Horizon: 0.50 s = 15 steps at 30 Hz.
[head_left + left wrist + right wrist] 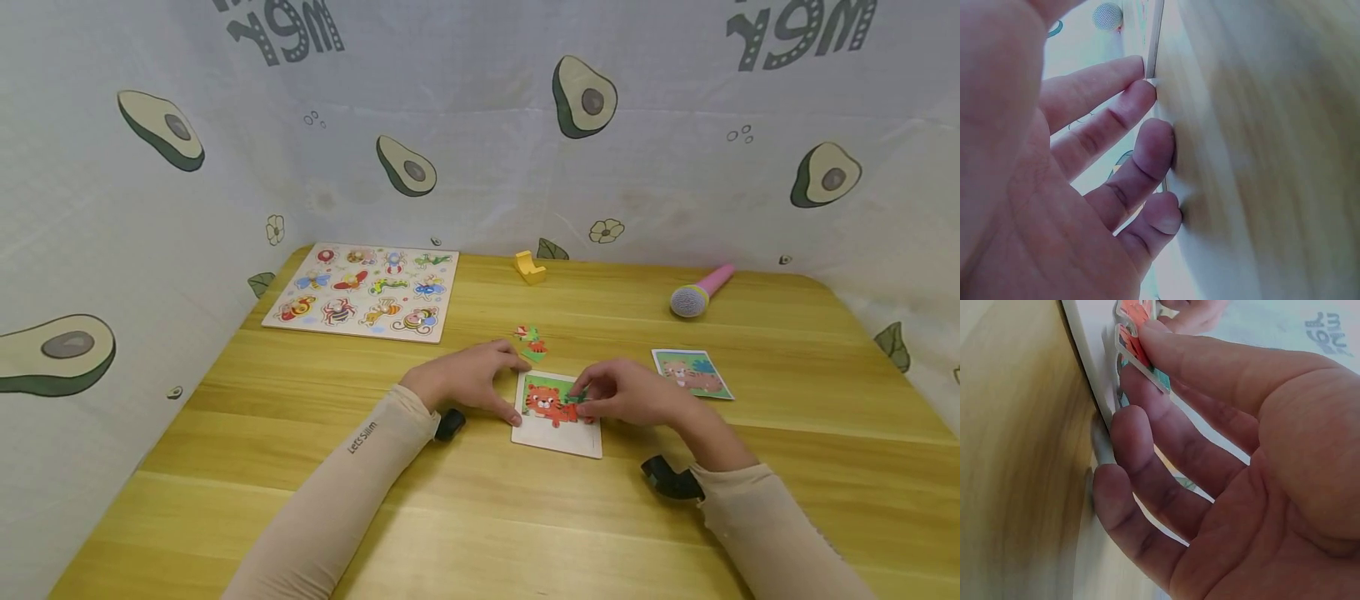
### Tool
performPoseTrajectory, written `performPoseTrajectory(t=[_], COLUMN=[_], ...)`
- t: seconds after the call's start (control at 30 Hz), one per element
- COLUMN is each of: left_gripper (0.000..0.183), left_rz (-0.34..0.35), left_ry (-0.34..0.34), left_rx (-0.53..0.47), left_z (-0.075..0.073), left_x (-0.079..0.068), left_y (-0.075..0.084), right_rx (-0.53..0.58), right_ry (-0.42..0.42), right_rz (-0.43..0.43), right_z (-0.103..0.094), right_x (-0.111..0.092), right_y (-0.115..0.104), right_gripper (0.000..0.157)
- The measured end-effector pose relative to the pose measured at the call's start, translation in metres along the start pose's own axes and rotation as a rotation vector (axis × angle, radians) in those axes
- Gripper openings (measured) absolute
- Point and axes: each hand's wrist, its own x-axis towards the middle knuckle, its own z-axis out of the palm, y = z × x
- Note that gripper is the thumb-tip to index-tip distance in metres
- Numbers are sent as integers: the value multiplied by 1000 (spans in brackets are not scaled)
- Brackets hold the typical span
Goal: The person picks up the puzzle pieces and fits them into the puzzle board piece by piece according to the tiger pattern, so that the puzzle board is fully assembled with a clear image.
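Right wrist view catches the right hand (633, 393) pinching a tilted puzzle piece (1130, 342); head view puts that over the board (555, 440) on the tabletop (465, 500), left hand (467, 377) loosely spread along its left edge.

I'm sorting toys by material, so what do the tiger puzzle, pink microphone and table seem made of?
Tiger puzzle: probably matte printed wood or stiff card, with pale cut edges. Pink microphone: likely plastic handle, smooth and evenly coloured; the grey head looks meshed, perhaps metal. Table: wood or wood-look laminate with soft sheen, judging by streaked grain.
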Motion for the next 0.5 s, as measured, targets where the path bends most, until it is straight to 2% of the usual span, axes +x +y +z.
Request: performPoseTrajectory(t=[0.5], left_gripper=[76], left_rz=[-4], left_ry=[-3], left_rx=[-13], left_z=[-1], left_x=[-1], left_y=[2], right_rx=[-99], right_ry=[22], right_rz=[11], right_z=[4], right_x=[1], right_y=[-5], right_gripper=[12])
